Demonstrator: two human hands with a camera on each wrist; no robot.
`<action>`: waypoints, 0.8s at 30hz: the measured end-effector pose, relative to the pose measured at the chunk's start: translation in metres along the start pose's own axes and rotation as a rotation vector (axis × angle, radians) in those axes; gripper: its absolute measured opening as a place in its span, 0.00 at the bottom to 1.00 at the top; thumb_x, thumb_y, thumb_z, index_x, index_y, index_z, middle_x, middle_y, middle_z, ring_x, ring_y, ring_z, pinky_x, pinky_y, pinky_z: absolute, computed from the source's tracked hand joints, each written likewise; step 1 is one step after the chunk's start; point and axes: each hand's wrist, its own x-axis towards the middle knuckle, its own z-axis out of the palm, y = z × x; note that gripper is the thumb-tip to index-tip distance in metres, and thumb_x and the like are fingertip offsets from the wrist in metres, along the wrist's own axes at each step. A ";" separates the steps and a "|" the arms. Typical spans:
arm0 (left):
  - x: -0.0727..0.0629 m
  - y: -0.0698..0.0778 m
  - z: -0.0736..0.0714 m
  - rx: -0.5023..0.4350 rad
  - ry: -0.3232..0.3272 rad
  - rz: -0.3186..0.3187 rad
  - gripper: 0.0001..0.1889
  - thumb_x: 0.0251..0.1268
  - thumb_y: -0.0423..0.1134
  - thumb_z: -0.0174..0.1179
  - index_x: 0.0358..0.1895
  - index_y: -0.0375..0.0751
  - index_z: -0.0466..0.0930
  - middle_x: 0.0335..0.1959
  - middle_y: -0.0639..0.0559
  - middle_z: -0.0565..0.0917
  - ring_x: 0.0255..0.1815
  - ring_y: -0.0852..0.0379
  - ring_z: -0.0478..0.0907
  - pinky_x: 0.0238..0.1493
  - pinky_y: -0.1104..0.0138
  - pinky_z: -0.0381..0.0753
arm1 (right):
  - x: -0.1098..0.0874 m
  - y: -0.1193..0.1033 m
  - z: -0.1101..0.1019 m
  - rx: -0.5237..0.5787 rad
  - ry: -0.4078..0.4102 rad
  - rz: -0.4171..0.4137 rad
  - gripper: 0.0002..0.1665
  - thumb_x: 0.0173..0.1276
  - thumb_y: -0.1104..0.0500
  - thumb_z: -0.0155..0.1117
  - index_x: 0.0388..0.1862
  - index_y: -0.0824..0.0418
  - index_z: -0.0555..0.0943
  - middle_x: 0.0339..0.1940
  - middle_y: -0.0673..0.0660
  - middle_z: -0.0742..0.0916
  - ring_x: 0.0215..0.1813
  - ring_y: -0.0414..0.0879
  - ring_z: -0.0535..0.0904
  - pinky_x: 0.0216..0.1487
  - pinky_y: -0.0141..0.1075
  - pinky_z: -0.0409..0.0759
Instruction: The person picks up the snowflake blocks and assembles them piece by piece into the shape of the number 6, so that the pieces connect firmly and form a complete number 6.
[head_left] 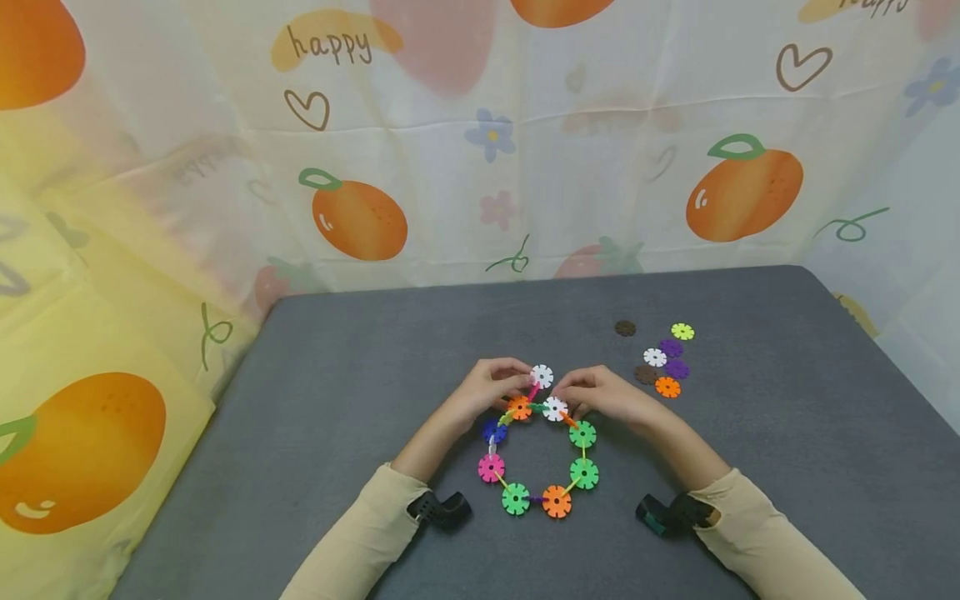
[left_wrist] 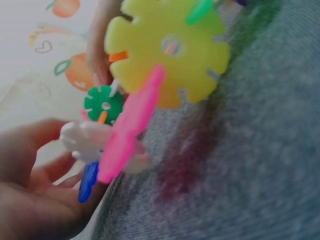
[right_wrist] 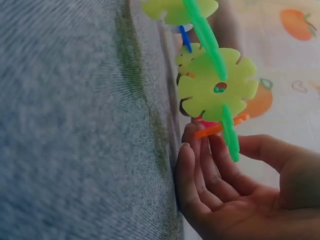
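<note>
Slotted plastic snowflake discs are joined edge to edge in a colourful ring (head_left: pixel 584 473) on the table. At its top left, a pink disc links an orange disc (head_left: pixel 519 407) to a white disc (head_left: pixel 542 377) that sticks out beyond the ring. My left hand (head_left: pixel 487 387) pinches the ring there, fingertips at the pink and white discs. On the other side, my right hand (head_left: pixel 606 393) grips it by a white disc (head_left: pixel 555 408). In the right wrist view, thumb and fingers close around an orange disc (right_wrist: pixel 222 126) and a green disc (right_wrist: pixel 230 135), partly hiding the joint.
Several loose discs lie right of the ring, towards the back: brown (head_left: pixel 626 328), yellow (head_left: pixel 682 332), purple (head_left: pixel 677 368), white (head_left: pixel 655 357) and orange (head_left: pixel 667 387). The grey table (head_left: pixel 360 358) ends at a printed curtain (head_left: pixel 442 200). Black wrist cameras (head_left: pixel 450 510) hang beneath both forearms.
</note>
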 end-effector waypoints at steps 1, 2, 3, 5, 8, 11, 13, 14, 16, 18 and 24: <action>0.000 -0.001 -0.001 -0.006 -0.026 -0.005 0.14 0.68 0.42 0.60 0.52 0.39 0.82 0.46 0.44 0.86 0.38 0.63 0.81 0.38 0.66 0.85 | 0.000 0.000 0.000 0.004 0.003 0.004 0.20 0.76 0.57 0.52 0.52 0.73 0.80 0.41 0.62 0.84 0.37 0.45 0.80 0.42 0.39 0.85; 0.000 -0.001 -0.001 -0.012 -0.048 -0.006 0.15 0.68 0.41 0.60 0.53 0.39 0.82 0.48 0.45 0.86 0.39 0.63 0.81 0.39 0.66 0.85 | 0.000 0.000 0.000 0.013 0.011 0.009 0.20 0.76 0.56 0.52 0.52 0.73 0.79 0.42 0.63 0.85 0.37 0.45 0.80 0.41 0.39 0.85; 0.000 -0.001 -0.002 -0.019 -0.067 -0.004 0.15 0.68 0.40 0.60 0.53 0.38 0.82 0.48 0.44 0.86 0.40 0.63 0.81 0.40 0.66 0.85 | 0.000 -0.001 0.001 0.020 0.024 0.010 0.21 0.76 0.56 0.52 0.52 0.74 0.79 0.42 0.63 0.85 0.37 0.45 0.80 0.40 0.38 0.85; 0.001 -0.003 -0.002 -0.025 -0.096 0.007 0.15 0.67 0.39 0.61 0.54 0.38 0.82 0.48 0.44 0.86 0.40 0.63 0.81 0.41 0.67 0.85 | 0.001 -0.002 0.003 0.047 0.067 0.021 0.23 0.76 0.54 0.53 0.56 0.73 0.77 0.42 0.63 0.85 0.36 0.44 0.80 0.38 0.37 0.85; 0.001 -0.004 -0.001 -0.029 -0.128 0.032 0.14 0.67 0.37 0.62 0.53 0.36 0.82 0.47 0.42 0.86 0.39 0.64 0.82 0.40 0.68 0.84 | 0.002 -0.002 0.006 0.084 0.141 0.016 0.23 0.74 0.54 0.57 0.57 0.72 0.76 0.39 0.62 0.86 0.34 0.44 0.81 0.36 0.36 0.85; 0.001 -0.004 -0.001 -0.032 -0.160 0.033 0.15 0.67 0.37 0.62 0.53 0.35 0.82 0.47 0.41 0.87 0.40 0.63 0.83 0.43 0.67 0.85 | 0.001 -0.002 0.005 0.094 0.187 0.003 0.20 0.72 0.57 0.60 0.55 0.72 0.77 0.33 0.57 0.86 0.32 0.43 0.80 0.34 0.35 0.84; 0.000 -0.003 -0.001 -0.033 -0.173 0.014 0.15 0.68 0.38 0.61 0.53 0.35 0.82 0.48 0.41 0.87 0.43 0.62 0.84 0.46 0.65 0.85 | 0.000 -0.002 0.003 0.093 0.211 0.008 0.19 0.71 0.59 0.61 0.53 0.73 0.79 0.30 0.55 0.86 0.30 0.42 0.80 0.33 0.35 0.84; 0.000 -0.003 -0.001 -0.033 -0.179 0.000 0.15 0.68 0.38 0.60 0.53 0.35 0.82 0.49 0.40 0.87 0.44 0.62 0.84 0.48 0.64 0.85 | 0.000 -0.001 0.001 0.088 0.229 0.015 0.18 0.71 0.59 0.61 0.52 0.73 0.79 0.28 0.55 0.86 0.29 0.42 0.80 0.31 0.34 0.83; -0.001 -0.002 -0.003 -0.027 -0.184 -0.025 0.14 0.69 0.37 0.59 0.53 0.34 0.82 0.50 0.40 0.86 0.46 0.61 0.84 0.51 0.62 0.85 | -0.001 -0.001 -0.003 0.056 0.282 0.028 0.18 0.71 0.60 0.61 0.51 0.73 0.80 0.27 0.57 0.85 0.26 0.42 0.79 0.28 0.33 0.80; -0.002 -0.002 -0.004 -0.023 -0.191 -0.032 0.14 0.69 0.37 0.59 0.52 0.34 0.83 0.51 0.40 0.86 0.48 0.61 0.84 0.54 0.62 0.84 | -0.002 0.000 -0.006 -0.049 0.351 0.027 0.17 0.70 0.60 0.61 0.50 0.72 0.81 0.30 0.61 0.85 0.26 0.41 0.77 0.26 0.31 0.77; -0.002 -0.002 -0.006 0.004 -0.185 0.015 0.12 0.67 0.36 0.60 0.49 0.32 0.84 0.48 0.41 0.87 0.43 0.64 0.83 0.49 0.66 0.85 | -0.004 0.002 -0.010 -0.462 0.539 -0.065 0.13 0.65 0.64 0.65 0.47 0.69 0.82 0.42 0.67 0.82 0.28 0.44 0.72 0.30 0.32 0.70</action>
